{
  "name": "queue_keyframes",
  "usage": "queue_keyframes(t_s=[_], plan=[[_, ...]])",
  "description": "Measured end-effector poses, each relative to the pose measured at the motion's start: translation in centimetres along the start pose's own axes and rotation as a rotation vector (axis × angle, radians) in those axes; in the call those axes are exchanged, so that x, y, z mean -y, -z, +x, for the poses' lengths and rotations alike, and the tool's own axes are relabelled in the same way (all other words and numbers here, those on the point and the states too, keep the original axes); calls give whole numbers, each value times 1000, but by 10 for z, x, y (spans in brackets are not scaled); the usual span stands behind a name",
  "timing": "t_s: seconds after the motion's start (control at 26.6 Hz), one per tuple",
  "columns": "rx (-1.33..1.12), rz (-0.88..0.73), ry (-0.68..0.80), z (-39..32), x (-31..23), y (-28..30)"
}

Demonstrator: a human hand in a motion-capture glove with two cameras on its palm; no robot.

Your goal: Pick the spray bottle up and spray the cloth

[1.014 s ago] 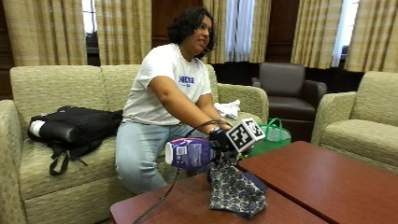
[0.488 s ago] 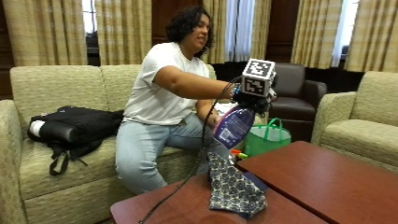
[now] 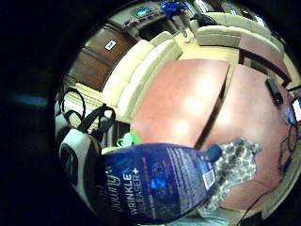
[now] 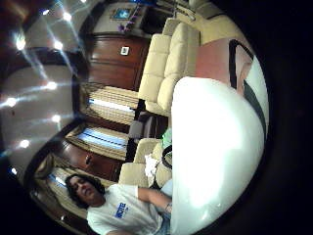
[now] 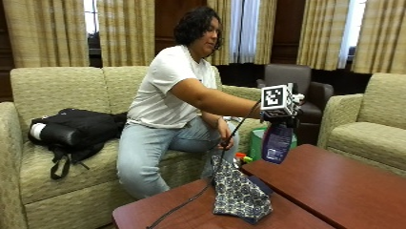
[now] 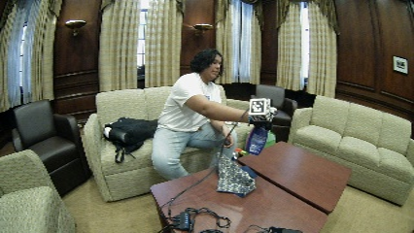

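Hand: gloved right hand (image 5: 283, 119) grasping the blue plastic spray bottle (image 5: 277, 142)
Cloth: patterned blue-and-white cloth (image 5: 239, 194) held up over the wooden counter (image 5: 329, 186)
Risk: spray may miss; bottle hangs off to one side

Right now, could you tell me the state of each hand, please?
Right hand: grips the spray bottle above the table.
Bare left hand: holds up the cloth.
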State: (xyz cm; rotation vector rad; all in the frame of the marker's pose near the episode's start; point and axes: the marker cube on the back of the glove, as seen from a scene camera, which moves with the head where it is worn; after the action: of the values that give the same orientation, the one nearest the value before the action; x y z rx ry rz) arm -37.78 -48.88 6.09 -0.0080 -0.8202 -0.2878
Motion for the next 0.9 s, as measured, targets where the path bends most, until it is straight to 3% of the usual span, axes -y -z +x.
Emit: queue_keyframes(t_s=[0.11,0.41,0.9], plan=[[-43,143,27,31,17,-24],[-81,338,53,92,19,-72],[-25,402,65,122,18,-103]])
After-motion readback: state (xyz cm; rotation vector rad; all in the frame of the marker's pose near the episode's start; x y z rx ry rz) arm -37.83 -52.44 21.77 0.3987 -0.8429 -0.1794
